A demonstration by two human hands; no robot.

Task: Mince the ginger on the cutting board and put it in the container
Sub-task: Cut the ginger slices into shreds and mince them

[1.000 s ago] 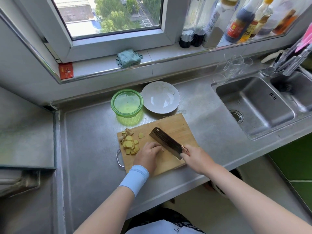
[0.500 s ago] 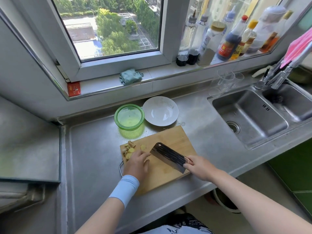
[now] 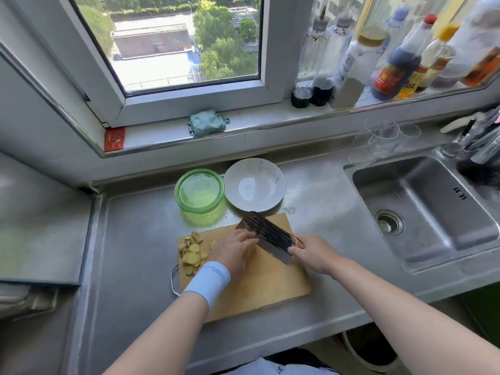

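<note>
Since half a second ago, when it reached over to the ginger slices (image 3: pixel 192 255) heaped at the far left corner of the cutting board (image 3: pixel 270 290), the left grip (image 3: pixel 235 253) has come back to the middle of the board. It now lies palm down right beside the cleaver (image 3: pixel 267 235). Its fingers are bent toward the blade, but whatever is under them is hidden, so I cannot tell whether it has closed on a few slices or lies empty. The right grip (image 3: pixel 313 255) is wrapped round the cleaver's handle as before. The blade is lifted and tilted over the far right part of the board, its edge not down in anything visible. The heap itself looks much the same: coarse round slices along the board's left edge, none minced yet. The green container (image 3: pixel 199 192) stands on the table (image 3: pixel 135 253) near its back edge, just beyond the board and beside a white plate (image 3: pixel 254 185), with no ginger to be seen in it.

My reading is that the reach was to bring slices to the blade, so chopping is about to resume. The task looks early, with both the mincing and the transfer still left.
</note>
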